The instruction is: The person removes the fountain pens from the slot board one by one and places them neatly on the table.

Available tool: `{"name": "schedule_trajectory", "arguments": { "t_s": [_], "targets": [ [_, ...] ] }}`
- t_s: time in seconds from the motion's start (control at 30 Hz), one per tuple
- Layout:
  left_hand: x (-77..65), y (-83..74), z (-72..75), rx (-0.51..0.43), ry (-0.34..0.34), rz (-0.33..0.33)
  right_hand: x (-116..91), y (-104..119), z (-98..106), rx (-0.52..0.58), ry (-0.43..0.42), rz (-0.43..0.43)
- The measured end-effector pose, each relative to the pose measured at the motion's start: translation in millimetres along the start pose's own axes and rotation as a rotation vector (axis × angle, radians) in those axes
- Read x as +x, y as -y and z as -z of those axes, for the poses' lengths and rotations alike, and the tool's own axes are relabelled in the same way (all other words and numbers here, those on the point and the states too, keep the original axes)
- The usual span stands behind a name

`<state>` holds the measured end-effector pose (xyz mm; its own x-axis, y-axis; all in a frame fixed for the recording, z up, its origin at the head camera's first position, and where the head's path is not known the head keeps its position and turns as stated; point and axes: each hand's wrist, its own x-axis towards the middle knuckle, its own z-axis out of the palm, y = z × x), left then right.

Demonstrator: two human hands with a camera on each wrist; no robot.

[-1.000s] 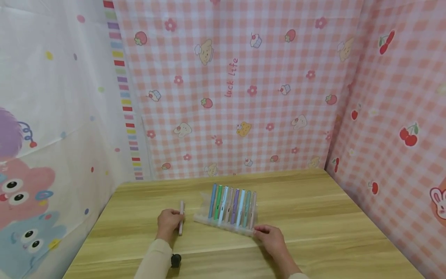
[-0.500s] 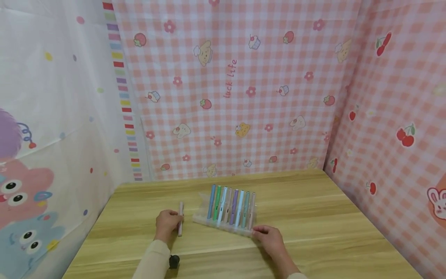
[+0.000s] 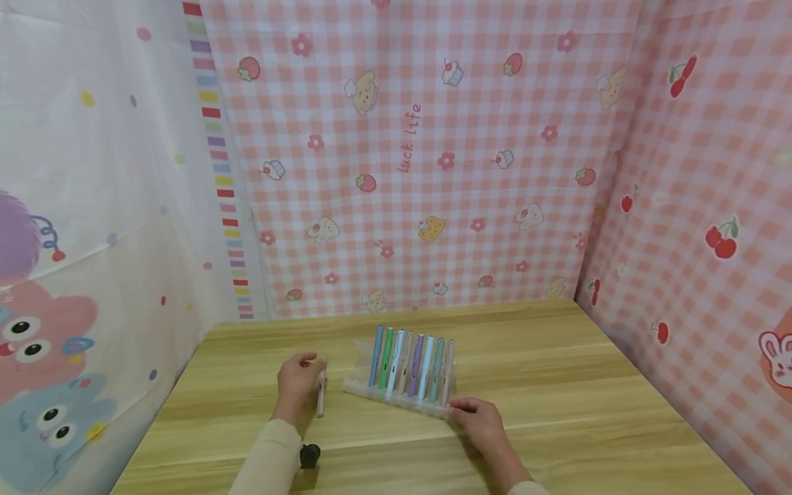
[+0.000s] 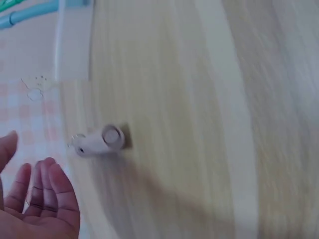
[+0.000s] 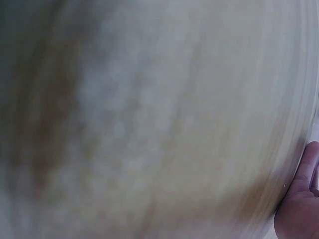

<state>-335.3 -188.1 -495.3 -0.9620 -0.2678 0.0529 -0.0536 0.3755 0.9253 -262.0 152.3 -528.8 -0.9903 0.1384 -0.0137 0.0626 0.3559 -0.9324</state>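
Note:
A pale pink pen (image 3: 320, 400) lies on the table left of a clear pen case (image 3: 396, 404). My left hand (image 3: 299, 381) is over the pen's far end; in the left wrist view its thumb and fingers are spread apart, with a gap between them and the pen (image 4: 102, 142). Several pens stand in a slanted row in the case: blue, green, light blue, a purple pen (image 3: 416, 368), teal and pinkish ones. My right hand (image 3: 481, 423) pinches the case's near right corner. Only part of this hand (image 5: 301, 211) shows at the right wrist view's edge.
A wood-grain table (image 3: 557, 399) carries everything. Behind it hangs a pink checked curtain (image 3: 383, 206), with more patterned cloth at both sides. A small black device (image 3: 310, 455) sits by the left sleeve (image 3: 269, 457).
My left hand has let go of the pink pen's middle and shifted toward its far end. The pen stays in about the same place. The right hand keeps its hold on the case.

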Motion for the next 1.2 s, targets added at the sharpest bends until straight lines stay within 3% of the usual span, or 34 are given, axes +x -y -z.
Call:
{"name": "schedule_trajectory", "arguments": {
  "t_s": [0.17,0.47,0.77,1.2],
  "targets": [
    [-0.3,-13.7,-11.9,-0.126,0.035,0.002,-0.6,-0.5,-0.6,0.025,-0.008,0.029],
    [3.1,-19.7,-37.9,-0.229,0.156,-0.018,2.8,0.1,1.0,0.011,-0.003,0.006],
    [-1.4,-23.1,-59.2,-0.229,0.226,-0.071,1.6,-0.5,2.0,-0.012,0.006,-0.005],
    [-0.6,-20.1,-74.5,-0.238,0.267,-0.055,0.2,0.0,1.8,0.011,0.000,0.014]
  ]
}}
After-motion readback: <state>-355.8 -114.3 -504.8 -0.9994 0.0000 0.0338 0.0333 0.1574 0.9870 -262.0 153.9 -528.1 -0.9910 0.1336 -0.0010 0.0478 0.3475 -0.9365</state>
